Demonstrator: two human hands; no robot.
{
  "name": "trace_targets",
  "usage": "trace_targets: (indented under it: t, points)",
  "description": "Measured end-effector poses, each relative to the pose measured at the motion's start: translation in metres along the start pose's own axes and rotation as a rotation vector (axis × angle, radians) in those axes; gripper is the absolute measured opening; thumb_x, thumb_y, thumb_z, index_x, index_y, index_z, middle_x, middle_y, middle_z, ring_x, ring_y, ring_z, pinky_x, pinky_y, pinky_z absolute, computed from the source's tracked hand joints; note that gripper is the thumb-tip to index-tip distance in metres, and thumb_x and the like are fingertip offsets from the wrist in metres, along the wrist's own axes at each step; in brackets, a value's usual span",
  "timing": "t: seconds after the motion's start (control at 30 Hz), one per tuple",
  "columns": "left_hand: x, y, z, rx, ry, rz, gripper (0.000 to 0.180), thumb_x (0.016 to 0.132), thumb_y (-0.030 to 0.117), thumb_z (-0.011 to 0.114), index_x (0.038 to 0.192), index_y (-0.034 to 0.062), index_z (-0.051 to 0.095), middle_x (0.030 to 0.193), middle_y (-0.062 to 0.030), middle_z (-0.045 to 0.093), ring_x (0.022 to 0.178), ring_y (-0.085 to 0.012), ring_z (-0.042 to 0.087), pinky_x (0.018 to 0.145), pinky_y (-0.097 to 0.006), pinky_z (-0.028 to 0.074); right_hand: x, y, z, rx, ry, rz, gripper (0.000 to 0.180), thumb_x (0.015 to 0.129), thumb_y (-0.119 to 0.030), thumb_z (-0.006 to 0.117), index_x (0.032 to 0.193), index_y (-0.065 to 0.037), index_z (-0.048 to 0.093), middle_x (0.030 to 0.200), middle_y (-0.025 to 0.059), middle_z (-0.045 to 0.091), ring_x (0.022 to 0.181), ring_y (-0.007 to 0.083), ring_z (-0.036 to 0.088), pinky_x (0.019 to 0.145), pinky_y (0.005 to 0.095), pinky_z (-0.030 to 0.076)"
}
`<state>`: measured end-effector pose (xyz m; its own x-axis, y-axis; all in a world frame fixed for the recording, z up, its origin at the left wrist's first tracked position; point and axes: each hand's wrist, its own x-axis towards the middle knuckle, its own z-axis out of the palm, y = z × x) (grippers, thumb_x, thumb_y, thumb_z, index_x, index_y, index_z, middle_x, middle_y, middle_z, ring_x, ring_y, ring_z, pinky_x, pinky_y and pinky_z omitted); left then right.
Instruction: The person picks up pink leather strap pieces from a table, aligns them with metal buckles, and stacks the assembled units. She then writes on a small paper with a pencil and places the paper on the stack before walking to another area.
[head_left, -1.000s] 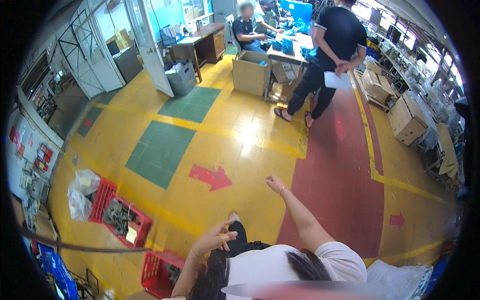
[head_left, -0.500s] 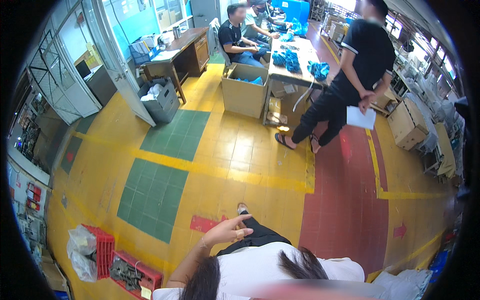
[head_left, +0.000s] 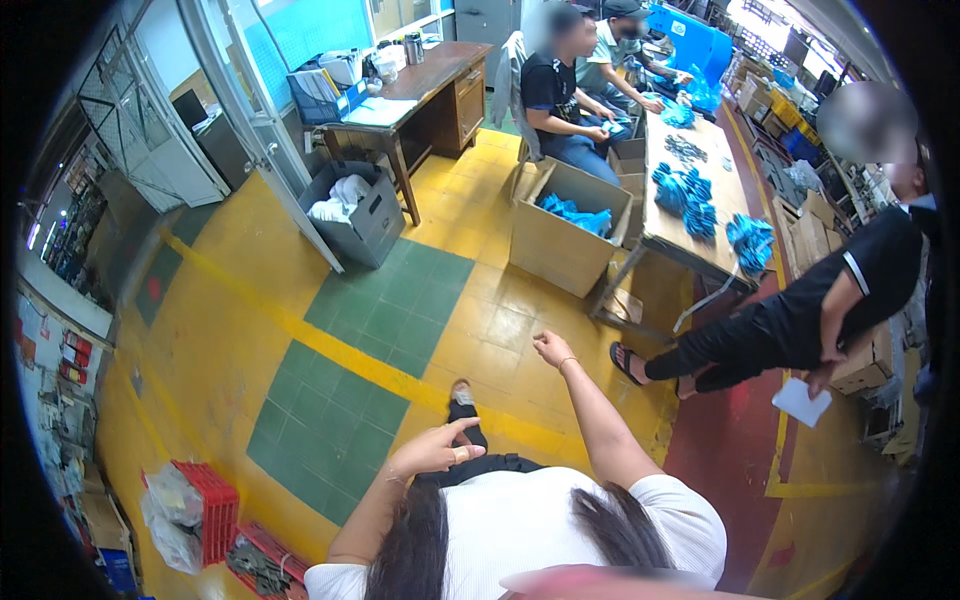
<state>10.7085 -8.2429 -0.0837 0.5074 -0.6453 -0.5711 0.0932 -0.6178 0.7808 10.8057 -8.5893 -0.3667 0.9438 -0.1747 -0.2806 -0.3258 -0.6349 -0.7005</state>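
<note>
My left hand (head_left: 436, 448) is raised in front of my body with its fingers loosely stretched and apart, holding nothing. Farther forward, my right hand (head_left: 552, 348) reaches out over the yellow floor with its fingers curled in, and nothing shows in it. Neither hand touches anything. Ahead of the right hand stands an open cardboard box (head_left: 550, 245) with blue bundles (head_left: 575, 215) inside. Beside that box is a work table (head_left: 690, 258) carrying more blue bundles (head_left: 685, 190) and small dark pieces (head_left: 686, 148).
Two seated people work at the table, and a standing person in dark clothes holds a white sheet (head_left: 801, 402) at right. A grey bin (head_left: 365, 215) stands by an open door (head_left: 280, 190) and wooden desk (head_left: 440, 80). Red crates (head_left: 215, 515) sit at lower left.
My right arm has come into view, stretched forward. The view has turned and I have moved nearer the cardboard box and table. My left hand stays raised.
</note>
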Motion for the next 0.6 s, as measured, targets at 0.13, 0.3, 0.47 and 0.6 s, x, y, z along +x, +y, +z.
trace_targets:
  t: [0.13,0.3,0.47,0.6]
  points:
    - [0.080,0.017,-0.121,0.298,-0.013,0.194,0.070,0.087,0.042,0.064,0.138,0.0009,0.040,0.103,-0.0184,0.065,0.092,-0.0307,0.063,0.080,-0.037,0.050,0.087,-0.052,0.015,0.054,-0.070,0.114,0.030,0.087,-0.022,0.059,0.110,-0.004,0.063,0.085,0.0091,0.069,0.072,0.0145,0.065,0.071,0.0305,0.052]
    - [0.188,0.071,-0.260,0.381,0.027,0.246,0.072,0.087,0.045,0.062,0.140,0.0030,0.038,0.115,-0.0212,0.060,0.105,-0.0346,0.059,0.090,-0.039,0.046,0.116,0.007,0.028,-0.041,-0.498,0.463,0.034,0.083,-0.034,0.060,0.103,-0.008,0.066,0.074,0.0073,0.066,0.057,0.0157,0.058,0.048,0.0309,0.045]
    - [0.303,0.116,-0.362,0.365,-0.139,0.404,0.070,0.088,0.044,0.061,0.141,0.0042,0.037,0.113,-0.0217,0.060,0.105,-0.0335,0.058,0.090,-0.039,0.046,0.123,0.064,-0.008,-0.079,-0.342,0.654,0.040,0.085,-0.038,0.057,0.100,-0.003,0.069,0.097,0.0191,0.068,0.092,0.0272,0.064,0.079,0.0411,0.049]
    - [0.391,0.139,-0.441,0.404,-0.192,0.280,0.074,0.088,0.050,0.058,0.140,0.0017,0.036,0.118,-0.0237,0.058,0.115,-0.0359,0.054,0.097,-0.039,0.043,0.241,0.068,-0.049,-0.149,-0.393,0.701,0.041,0.085,-0.038,0.056,0.102,-0.003,0.068,0.099,0.0209,0.067,0.092,0.0300,0.064,0.080,0.0423,0.048]
